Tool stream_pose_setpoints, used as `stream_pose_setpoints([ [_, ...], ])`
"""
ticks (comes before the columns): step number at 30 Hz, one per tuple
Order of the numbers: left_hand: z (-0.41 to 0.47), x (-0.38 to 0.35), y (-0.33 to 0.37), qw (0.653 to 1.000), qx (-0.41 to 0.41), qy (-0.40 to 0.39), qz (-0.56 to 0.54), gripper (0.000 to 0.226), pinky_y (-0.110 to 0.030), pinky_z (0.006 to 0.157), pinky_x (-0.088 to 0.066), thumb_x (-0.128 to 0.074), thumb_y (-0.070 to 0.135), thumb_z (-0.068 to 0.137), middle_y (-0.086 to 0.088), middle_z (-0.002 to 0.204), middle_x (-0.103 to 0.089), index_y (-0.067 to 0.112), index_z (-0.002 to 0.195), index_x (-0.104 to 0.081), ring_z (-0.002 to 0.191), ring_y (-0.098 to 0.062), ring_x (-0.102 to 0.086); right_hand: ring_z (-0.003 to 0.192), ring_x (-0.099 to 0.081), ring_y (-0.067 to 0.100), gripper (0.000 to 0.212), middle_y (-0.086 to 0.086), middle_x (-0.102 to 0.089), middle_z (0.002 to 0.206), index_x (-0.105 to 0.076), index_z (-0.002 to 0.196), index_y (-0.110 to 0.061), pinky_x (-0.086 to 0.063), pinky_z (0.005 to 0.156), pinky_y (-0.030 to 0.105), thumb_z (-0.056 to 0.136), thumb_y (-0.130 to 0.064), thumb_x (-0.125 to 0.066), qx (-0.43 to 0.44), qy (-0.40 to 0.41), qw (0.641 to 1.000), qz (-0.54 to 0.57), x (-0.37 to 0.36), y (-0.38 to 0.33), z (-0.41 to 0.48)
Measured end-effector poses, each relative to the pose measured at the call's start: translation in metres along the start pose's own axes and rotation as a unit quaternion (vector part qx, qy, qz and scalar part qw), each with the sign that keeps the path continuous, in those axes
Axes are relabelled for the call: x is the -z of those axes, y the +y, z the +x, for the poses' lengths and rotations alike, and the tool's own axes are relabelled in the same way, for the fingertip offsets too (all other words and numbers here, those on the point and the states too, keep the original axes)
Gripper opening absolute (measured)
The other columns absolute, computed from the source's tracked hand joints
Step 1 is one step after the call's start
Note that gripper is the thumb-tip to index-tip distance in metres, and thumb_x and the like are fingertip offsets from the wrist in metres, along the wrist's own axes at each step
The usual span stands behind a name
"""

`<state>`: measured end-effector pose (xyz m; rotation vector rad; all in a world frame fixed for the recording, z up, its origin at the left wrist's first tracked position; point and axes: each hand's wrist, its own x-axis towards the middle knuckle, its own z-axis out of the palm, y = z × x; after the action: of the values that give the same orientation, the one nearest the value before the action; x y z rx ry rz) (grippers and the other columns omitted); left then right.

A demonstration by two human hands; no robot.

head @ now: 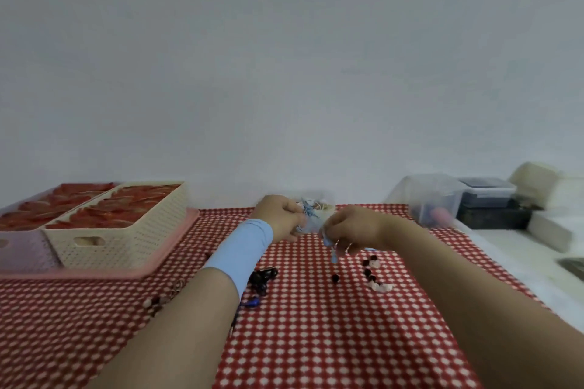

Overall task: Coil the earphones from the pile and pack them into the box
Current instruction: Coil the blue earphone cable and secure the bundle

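Two hands work one light-blue earphone above the red-checked tabletop (316, 341).

The left hand (281, 218) curls its fingers round the bunched blue earphone (309, 215). The right hand (354, 229) pinches the cord, and one end hangs below it. A blurred pile (320, 206) lies just behind them. On the tabletop lie one black earphone (262, 278) and one red-and-white one (376, 275). To the left, two boxes of red items share a pink tray (164, 259), the cream box (126, 230) being the nearer.
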<state>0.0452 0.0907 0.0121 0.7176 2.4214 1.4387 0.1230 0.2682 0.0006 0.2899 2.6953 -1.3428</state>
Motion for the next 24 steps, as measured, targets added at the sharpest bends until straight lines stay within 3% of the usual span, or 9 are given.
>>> stream_pose_setpoints([
  [5, 0.012, -0.017, -0.021, 0.981, 0.053, -0.031, 0.185, 0.026, -0.030, 0.068, -0.056, -0.064, 0.009, 0.087, -0.008, 0.077, -0.067, 0.015, 0.062, -0.061, 0.074, -0.025, -0.069, 0.073, -0.072, 0.011, 0.018, 0.003, -0.078, 0.092, -0.077, 0.104, -0.015, -0.057, 0.066, 0.024, 0.090, -0.008, -0.068, -0.006, 0.021, 0.995, -0.100, 0.012, 0.021, -0.004],
  [9, 0.014, -0.021, -0.029, 0.932, 0.032, -0.028, 0.361, 0.018, -0.031, 0.078, -0.054, -0.063, 0.021, 0.092, -0.004, 0.090, -0.069, 0.006, 0.088, -0.072, 0.083, -0.019, -0.065, 0.082, -0.074, 0.015, 0.017, -0.004, -0.077, 0.093, -0.078, 0.097, -0.022, -0.060, 0.077, 0.023, 0.088, -0.009, -0.072, 0.010, 0.039, 0.982, -0.185, 0.026, 0.027, -0.011],
  [11, 0.014, -0.022, -0.026, 0.928, 0.001, 0.003, 0.372, 0.017, -0.032, 0.086, -0.055, -0.061, 0.013, 0.092, -0.004, 0.105, -0.072, 0.011, 0.103, -0.073, 0.092, -0.020, -0.067, 0.082, -0.072, 0.010, 0.019, -0.010, -0.074, 0.089, -0.078, 0.094, -0.024, -0.057, 0.075, 0.021, 0.087, -0.008, -0.073, 0.001, 0.047, 0.978, -0.204, 0.031, 0.028, -0.017],
  [13, 0.010, -0.025, -0.016, 0.931, -0.041, 0.022, 0.361, 0.031, -0.034, 0.095, -0.052, -0.055, 0.004, 0.093, -0.003, 0.120, -0.069, 0.019, 0.114, -0.071, 0.104, -0.022, -0.066, 0.086, -0.069, 0.009, 0.020, -0.013, -0.071, 0.088, -0.079, 0.094, -0.025, -0.053, 0.076, 0.020, 0.085, -0.008, -0.075, -0.012, 0.067, 0.973, -0.222, 0.033, 0.031, -0.020],
  [15, 0.006, -0.030, -0.011, 0.936, -0.079, 0.005, 0.343, 0.033, -0.030, 0.098, -0.048, -0.053, 0.004, 0.094, 0.002, 0.127, -0.065, 0.025, 0.111, -0.072, 0.110, -0.020, -0.064, 0.088, -0.069, 0.010, 0.021, -0.012, -0.071, 0.090, -0.078, 0.091, -0.028, -0.053, 0.076, 0.021, 0.083, -0.009, -0.077, -0.030, 0.073, 0.968, -0.237, 0.033, 0.035, -0.020],
  [20, 0.002, -0.052, -0.024, 0.930, -0.088, -0.127, 0.333, 0.031, -0.022, 0.099, -0.042, -0.064, 0.013, 0.093, 0.008, 0.130, -0.065, 0.029, 0.119, -0.071, 0.116, -0.012, -0.060, 0.086, -0.073, 0.018, 0.033, 0.000, -0.075, 0.103, -0.077, 0.094, -0.030, -0.062, 0.070, 0.027, 0.088, -0.001, -0.062, -0.071, 0.061, 0.965, -0.246, 0.026, 0.047, -0.019],
  [24, 0.005, -0.058, -0.035, 0.940, -0.093, -0.121, 0.305, 0.019, -0.022, 0.089, -0.045, -0.068, 0.020, 0.090, 0.011, 0.114, -0.071, 0.027, 0.107, -0.077, 0.098, -0.008, -0.062, 0.090, -0.071, 0.016, 0.037, 0.001, -0.074, 0.106, -0.075, 0.100, -0.027, -0.061, 0.076, 0.026, 0.088, 0.002, -0.057, -0.051, 0.065, 0.972, -0.220, 0.023, 0.051, -0.020],
])
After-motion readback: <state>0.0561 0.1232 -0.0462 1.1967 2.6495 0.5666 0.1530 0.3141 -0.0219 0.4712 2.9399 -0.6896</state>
